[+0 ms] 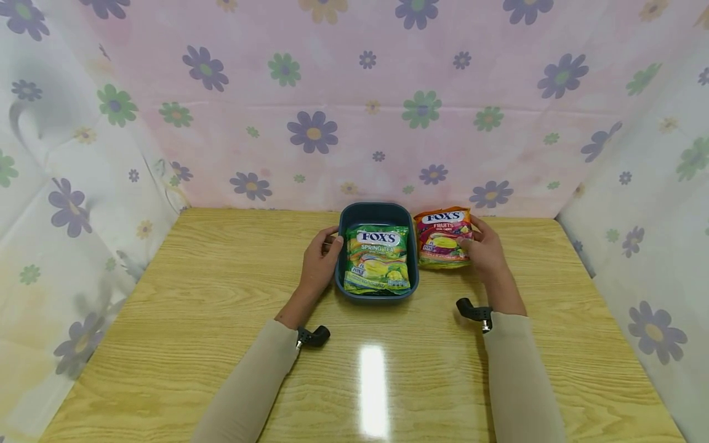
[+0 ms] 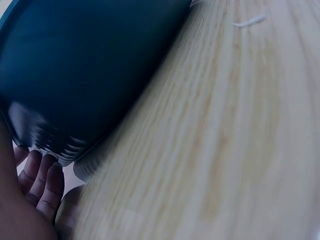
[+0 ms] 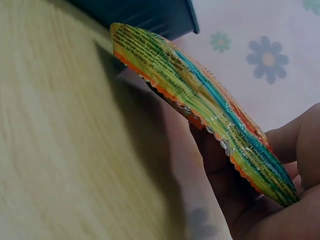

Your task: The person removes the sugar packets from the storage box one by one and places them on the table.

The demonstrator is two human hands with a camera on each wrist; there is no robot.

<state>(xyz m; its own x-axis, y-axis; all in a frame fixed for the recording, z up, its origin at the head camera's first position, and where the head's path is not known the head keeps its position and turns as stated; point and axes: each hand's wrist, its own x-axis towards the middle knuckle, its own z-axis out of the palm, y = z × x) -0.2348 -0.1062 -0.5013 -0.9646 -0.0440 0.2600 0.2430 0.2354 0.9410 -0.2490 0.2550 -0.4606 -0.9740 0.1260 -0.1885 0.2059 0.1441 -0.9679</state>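
A dark teal plastic bin (image 1: 376, 298) stands on the table, with a green bag of Fox's Spring Tea candy (image 1: 378, 261) lying inside. My left hand (image 1: 321, 258) holds the bin's left side, thumb at the rim; in the left wrist view its fingertips meet the ridged outer wall (image 2: 65, 147). To the right of the bin, my right hand (image 1: 486, 249) grips a red and orange bag of Fox's Fruits candy (image 1: 443, 240) by its right edge. Seen from the right wrist, that bag (image 3: 200, 105) is tilted above the table, between thumb and fingers.
The wood-grain table (image 1: 221, 307) runs up to a flowered cloth (image 1: 332, 92) at the back and sides. Each wrist carries a black camera mount, one on the left (image 1: 314, 336) and another on the right (image 1: 474, 309). A small white strip (image 2: 250, 21) lies on the table.
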